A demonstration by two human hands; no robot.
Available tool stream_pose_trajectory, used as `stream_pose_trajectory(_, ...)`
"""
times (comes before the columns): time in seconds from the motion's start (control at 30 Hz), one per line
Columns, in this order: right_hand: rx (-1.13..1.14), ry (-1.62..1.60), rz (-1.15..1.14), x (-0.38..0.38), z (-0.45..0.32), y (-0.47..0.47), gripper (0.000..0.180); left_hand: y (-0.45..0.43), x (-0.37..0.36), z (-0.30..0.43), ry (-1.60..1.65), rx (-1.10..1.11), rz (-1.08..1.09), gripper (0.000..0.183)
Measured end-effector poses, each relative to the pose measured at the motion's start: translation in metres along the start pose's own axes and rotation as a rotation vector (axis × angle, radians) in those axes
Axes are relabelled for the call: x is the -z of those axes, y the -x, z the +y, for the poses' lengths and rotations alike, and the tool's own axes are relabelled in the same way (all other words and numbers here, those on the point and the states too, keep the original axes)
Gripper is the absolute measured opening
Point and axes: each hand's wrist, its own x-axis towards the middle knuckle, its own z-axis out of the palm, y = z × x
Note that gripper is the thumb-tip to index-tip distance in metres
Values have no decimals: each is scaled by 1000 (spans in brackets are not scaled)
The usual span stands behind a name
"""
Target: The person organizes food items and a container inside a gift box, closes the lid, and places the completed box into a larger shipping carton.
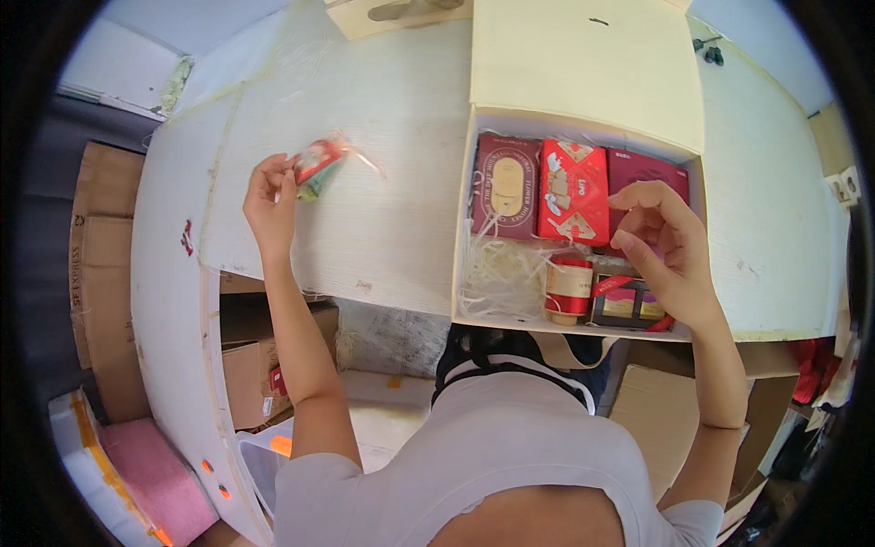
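My left hand [271, 188] pinches the edge of a small red and green packet [318, 166] above the white tabletop, left of the gift box. The packet is blurred, with a clear, ribbon-like strip trailing to the right. Over the right side of the open cream gift box [456, 273] hovers my right hand [666, 249], thumb and fingers apart, nothing visible between them. Inside are a maroon carton [506, 184], a red packet [573, 195] and another maroon carton [646, 171], partly behind my hand. Below them sit a red-topped jar [569, 287] and a dark windowed box [618, 308] with red ribbon.
White shredded filler [502, 273] occupies the box's lower left corner. Its lid [588, 61] stands folded back. A small red scrap [187, 238] lies at far left on the white table [383, 225]. Cardboard boxes [249, 383] fill space under the table.
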Motion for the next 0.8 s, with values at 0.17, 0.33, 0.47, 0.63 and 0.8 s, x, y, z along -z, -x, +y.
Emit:
stream_pose_trajectory(0.17, -49, 215, -140, 15, 4, 19, 20, 19, -7, -7, -369, -91, 27, 19)
stream_pose_trajectory(0.33, 127, 578, -375, 2, -1, 22, 36, 26, -26, 42, -545, -276, 128, 16)
stream_pose_trajectory(0.47, 175, 832, -556, -5, 1, 11, 50, 32, -52, 86, -222, -407, 115, 15)
stream_pose_trajectory(0.63, 152, 872, -629, -7, 5, 5, 57, 41, -81, 129, -59, -557, -271, 19)
stream_pose_trajectory(0.8, 2, 458, -455, 14, 2, 9, 68, 55, -112, 156, 22, -660, -755, 23)
